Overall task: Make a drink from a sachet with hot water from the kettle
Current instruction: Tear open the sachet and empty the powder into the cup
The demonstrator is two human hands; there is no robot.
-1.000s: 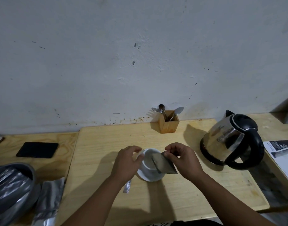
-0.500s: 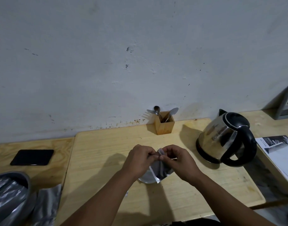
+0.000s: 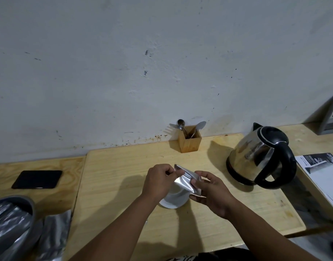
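Note:
A silver foil sachet [image 3: 184, 179] is held between both hands just above a white cup on a saucer [image 3: 173, 199]. My left hand [image 3: 159, 180] pinches the sachet's top left corner. My right hand [image 3: 211, 191] grips its right side. The cup is mostly hidden behind the sachet and hands. A steel kettle [image 3: 256, 157] with a black lid and handle stands upright to the right on the wooden table [image 3: 114, 185].
A wooden holder [image 3: 189, 141] with spoons and a fork stands against the wall. A black phone [image 3: 36, 179] lies at the left. A grey bin with foil bags [image 3: 11, 223] sits at the lower left, a leaflet [image 3: 322, 178] at the right.
My left hand left the cup and joined the right on the sachet. The sachet has risen above the cup and is now stretched between both hands.

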